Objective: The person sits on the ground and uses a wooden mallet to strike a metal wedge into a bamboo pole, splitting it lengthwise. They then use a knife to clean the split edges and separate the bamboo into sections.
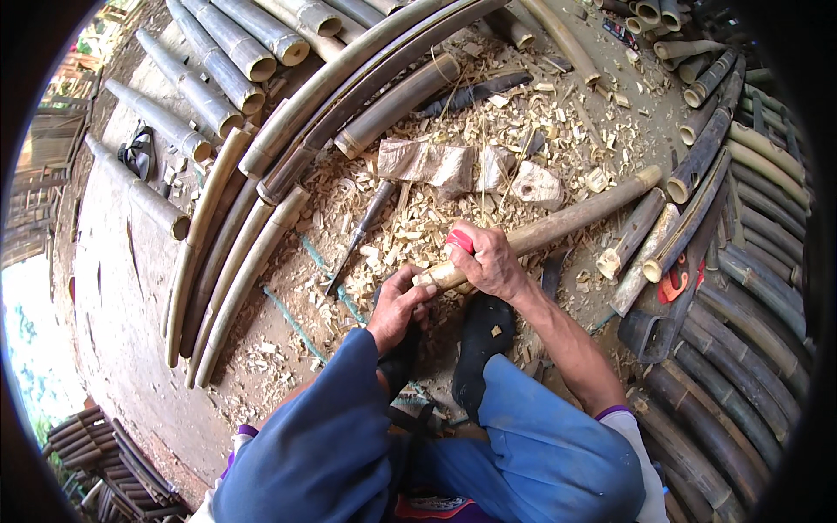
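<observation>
A tan bamboo pole lies slantwise in front of me, its near end between my feet and its far end toward the right. My left hand grips the near end, thumb on top by the cut edge. Just right of it, my right hand is closed around a small red object, held over the pole; its lower part is hidden by my fingers and its kind cannot be made out. A dark, long-handled tool with a narrow blade rests on the shavings, left of the pole.
Wood chips cover the ground around a rough wood block. Long bamboo poles lie left and ahead, more bamboo is stacked at right. A sandal lies far left, a red-handled tool at right.
</observation>
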Demonstrator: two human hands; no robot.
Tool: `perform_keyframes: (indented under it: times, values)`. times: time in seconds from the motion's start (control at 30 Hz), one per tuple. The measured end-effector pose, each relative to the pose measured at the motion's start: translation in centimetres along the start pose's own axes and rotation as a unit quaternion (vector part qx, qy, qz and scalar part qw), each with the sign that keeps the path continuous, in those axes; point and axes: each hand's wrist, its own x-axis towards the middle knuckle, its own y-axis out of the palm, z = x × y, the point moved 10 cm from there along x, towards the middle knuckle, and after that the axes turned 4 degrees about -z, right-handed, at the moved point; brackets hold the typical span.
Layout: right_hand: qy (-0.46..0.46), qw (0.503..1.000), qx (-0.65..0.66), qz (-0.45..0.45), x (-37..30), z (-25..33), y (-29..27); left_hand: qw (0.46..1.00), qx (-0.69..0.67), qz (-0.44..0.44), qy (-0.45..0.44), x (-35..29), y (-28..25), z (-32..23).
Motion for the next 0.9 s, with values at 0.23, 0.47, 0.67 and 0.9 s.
perform_keyframes:
  times: [0.23, 0.47, 0.67, 0.9]
  values:
    - [0.039, 0.998, 0.022, -0.038, 0.2, -1.3, -2.0, 1.000, -0.007, 0.005, 0.011, 0.1, -0.2, 0.1]
    - [0.032, 0.999, 0.000, -0.003, -0.4, -0.5, -1.1, 0.998, 0.041, 0.019, 0.036, -0.2, 0.3, -0.7]
    - [0.020, 1.000, 0.020, 0.004, -0.5, -0.7, -0.8, 0.997, 0.059, 0.023, 0.045, -0.7, 1.4, -1.9]
    - [0.003, 1.000, 0.004, 0.019, -0.8, 0.2, -0.5, 0.999, 0.038, 0.020, 0.032, 0.0, 0.2, -0.7]
